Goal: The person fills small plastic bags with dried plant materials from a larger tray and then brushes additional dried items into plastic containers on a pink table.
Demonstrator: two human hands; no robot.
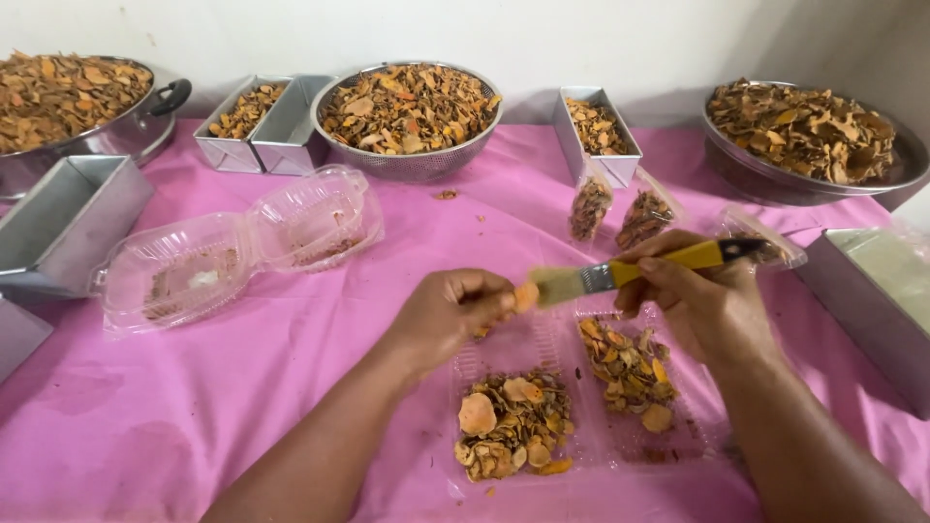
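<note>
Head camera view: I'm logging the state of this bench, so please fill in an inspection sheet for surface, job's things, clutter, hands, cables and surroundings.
Surface: pink cloth over the table, scattered crumbs.
Job's things: orange dried slice pinched in left hand; yellow-handled brush in right hand, bristles at the slice; open clear tray holding two heaps of slices.
Clutter: empty clear clamshell; metal loaf tins; colander, pot and bowl full of slices; two small filled bags.
Hands: both closed on their items.
Cables: nothing seen.
Surroundings: white wall behind.
</note>
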